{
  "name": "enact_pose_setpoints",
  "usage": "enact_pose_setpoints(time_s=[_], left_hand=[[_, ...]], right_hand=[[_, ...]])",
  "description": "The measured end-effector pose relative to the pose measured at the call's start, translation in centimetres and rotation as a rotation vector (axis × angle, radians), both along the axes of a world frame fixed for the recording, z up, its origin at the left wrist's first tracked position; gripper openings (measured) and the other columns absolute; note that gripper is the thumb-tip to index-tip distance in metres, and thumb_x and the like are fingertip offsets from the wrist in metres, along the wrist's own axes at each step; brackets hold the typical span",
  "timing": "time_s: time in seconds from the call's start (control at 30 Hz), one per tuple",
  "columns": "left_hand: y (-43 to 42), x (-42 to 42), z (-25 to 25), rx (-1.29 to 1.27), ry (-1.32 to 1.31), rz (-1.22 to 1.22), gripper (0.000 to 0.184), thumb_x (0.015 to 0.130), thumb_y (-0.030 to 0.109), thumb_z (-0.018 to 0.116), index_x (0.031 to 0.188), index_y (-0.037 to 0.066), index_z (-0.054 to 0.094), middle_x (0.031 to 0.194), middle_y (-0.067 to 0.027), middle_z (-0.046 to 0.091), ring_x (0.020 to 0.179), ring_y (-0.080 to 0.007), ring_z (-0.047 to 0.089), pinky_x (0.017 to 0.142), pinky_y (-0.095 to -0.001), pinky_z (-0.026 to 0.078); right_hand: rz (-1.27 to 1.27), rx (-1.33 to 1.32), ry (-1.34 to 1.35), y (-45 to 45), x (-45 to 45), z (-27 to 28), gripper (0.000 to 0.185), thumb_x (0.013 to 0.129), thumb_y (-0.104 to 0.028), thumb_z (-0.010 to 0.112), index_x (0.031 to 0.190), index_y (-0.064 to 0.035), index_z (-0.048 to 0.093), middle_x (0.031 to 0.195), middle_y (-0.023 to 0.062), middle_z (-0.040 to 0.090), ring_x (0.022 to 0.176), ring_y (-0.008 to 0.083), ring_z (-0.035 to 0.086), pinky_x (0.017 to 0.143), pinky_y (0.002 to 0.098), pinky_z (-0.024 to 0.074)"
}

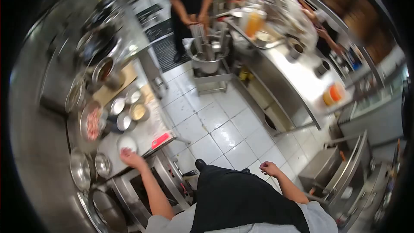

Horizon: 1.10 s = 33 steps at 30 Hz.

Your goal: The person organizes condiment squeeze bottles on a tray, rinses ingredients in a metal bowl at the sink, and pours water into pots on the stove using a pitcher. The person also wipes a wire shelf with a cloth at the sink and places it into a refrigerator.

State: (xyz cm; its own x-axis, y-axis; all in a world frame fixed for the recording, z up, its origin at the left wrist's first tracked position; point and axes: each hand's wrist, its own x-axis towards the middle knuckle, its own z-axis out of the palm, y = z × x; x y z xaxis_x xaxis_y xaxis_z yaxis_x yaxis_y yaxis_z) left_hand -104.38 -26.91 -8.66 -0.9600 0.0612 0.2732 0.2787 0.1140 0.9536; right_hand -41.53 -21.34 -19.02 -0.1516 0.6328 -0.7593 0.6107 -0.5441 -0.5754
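My left hand [133,159] reaches over the near edge of a round white container [127,143] on the steel counter, its fingers slightly apart at the contents. What the white contents are, I cannot make out. My right hand [269,169] hangs over the tiled floor with fingers loosely curled, and nothing shows in it. Just right of the white container lies a knife with a pink-red handle [160,140] at the counter's edge. Behind it stand several small metal pots, one with a tan, crumbly filling [137,111]. A bowl of pink pieces [92,123] sits to the left.
Empty-looking steel bowls [103,165] stand left of my left arm. Ahead, a person in a black apron [189,0] handles tall metal tools in a large pot [206,65]. At right is a steel table [297,75] with tubs; another person's arms show behind it. White tiles [220,129] lie between.
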Motion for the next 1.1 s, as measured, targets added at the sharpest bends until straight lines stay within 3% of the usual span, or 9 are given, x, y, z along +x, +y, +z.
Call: enact_pose_setpoints(time_s=[0.03,0.07,0.23,0.37,0.7,0.77,0.83,1.0,1.1], left_hand=[[3.3,4.9,1.1,-0.006,-0.082,-0.222,0.025,0.094,0.021,0.046,0.108,0.001,0.05,0.089,-0.0042,0.055,0.078,-0.0134,0.053,0.062,-0.0267,0.046],[6.3,8.1,-1.6,-0.025,0.144,-0.441,0.027,0.094,0.023,0.047,0.11,0.001,0.05,0.09,-0.0045,0.056,0.077,-0.0127,0.053,0.063,-0.0252,0.046],[14.9,32.3,1.7,-0.295,-0.237,-1.512,0.022,0.09,0.011,0.053,0.108,-0.002,0.054,0.091,-0.0085,0.062,0.078,-0.0135,0.06,0.065,-0.0256,0.048],[15.7,45.0,1.8,-0.504,0.068,-2.008,0.02,0.09,0.01,0.052,0.105,-0.002,0.056,0.088,-0.0093,0.064,0.075,-0.0141,0.061,0.064,-0.0248,0.048],[20.9,66.1,0.6,-0.702,-0.114,-2.51,0.027,0.094,0.023,0.05,0.098,-0.003,0.057,0.081,-0.0118,0.064,0.07,-0.0167,0.063,0.057,-0.0269,0.05],[21.9,73.2,0.7,-0.725,-0.122,-2.632,0.035,0.095,0.028,0.046,0.099,-0.005,0.057,0.083,-0.013,0.065,0.071,-0.0182,0.063,0.058,-0.0289,0.051],[21.4,81.0,1.1,-0.742,-0.194,-2.797,0.037,0.096,0.029,0.044,0.102,-0.006,0.056,0.085,-0.0143,0.065,0.074,-0.019,0.063,0.061,-0.0291,0.051],[13.3,99.5,5.2,-0.761,-0.267,-3.22,0.041,0.096,0.033,0.044,0.111,-0.004,0.052,0.096,-0.0166,0.063,0.086,-0.0215,0.063,0.072,-0.0313,0.051],[6.8,107.6,6.1,-0.696,-0.356,-3.341,0.04,0.095,0.031,0.047,0.115,-0.003,0.05,0.098,-0.014,0.062,0.087,-0.0216,0.062,0.075,-0.0316,0.051]], right_hand=[[-0.059,0.009,0.015,-1.4,1.5,-0.4,0.026,0.081,-0.023,0.065,0.094,-0.0007,0.06,0.08,0.0084,0.065,0.069,0.0147,0.063,0.057,0.0293,0.0519],[-0.113,0.02,-0.008,-2.9,3.1,-0.7,0.026,0.081,-0.023,0.066,0.093,-0.001,0.061,0.08,0.0085,0.065,0.067,0.0144,0.063,0.056,0.0291,0.0517],[-0.406,0.145,-0.098,-11.7,11.1,-3.4,0.027,0.073,-0.031,0.069,0.076,-0.0044,0.065,0.067,0.007,0.065,0.061,0.0173,0.062,0.058,0.0326,0.0506],[-0.747,0.169,-0.237,-20.0,16.0,-5.6,0.033,0.07,-0.038,0.07,0.073,-0.0064,0.065,0.069,0.0099,0.065,0.069,0.0277,0.062,0.067,0.0378,0.0498],[-1.433,0.129,-0.339,-31.4,17.7,-3.9,0.027,0.072,-0.032,0.067,0.074,-0.0054,0.066,0.078,0.0129,0.066,0.08,0.0278,0.062,0.074,0.036,0.049],[-1.234,-0.089,-0.427,-34.1,16.3,-2.9,0.024,0.073,-0.027,0.068,0.074,-0.0029,0.065,0.06,0.0067,0.062,0.055,0.0159,0.06,0.051,0.0319,0.0484],[-1.277,-0.188,-0.474,-36.0,13.0,-1.9,0.027,0.072,-0.03,0.068,0.069,-0.0038,0.065,0.057,0.0069,0.061,0.056,0.016,0.06,0.053,0.0315,0.0496],[-2.206,-0.033,-0.005,-38.8,2.4,-2.9,0.02,0.077,-0.016,0.064,0.09,-0.0018,0.063,0.074,0.01,0.063,0.065,0.0208,0.062,0.056,0.036,0.0522],[-2.32,0.108,0.614,-39.8,-4.1,-7.7,0.024,0.075,-0.013,0.065,0.097,-0.0047,0.062,0.081,0.0117,0.063,0.071,0.0238,0.062,0.054,0.0382,0.0509]])
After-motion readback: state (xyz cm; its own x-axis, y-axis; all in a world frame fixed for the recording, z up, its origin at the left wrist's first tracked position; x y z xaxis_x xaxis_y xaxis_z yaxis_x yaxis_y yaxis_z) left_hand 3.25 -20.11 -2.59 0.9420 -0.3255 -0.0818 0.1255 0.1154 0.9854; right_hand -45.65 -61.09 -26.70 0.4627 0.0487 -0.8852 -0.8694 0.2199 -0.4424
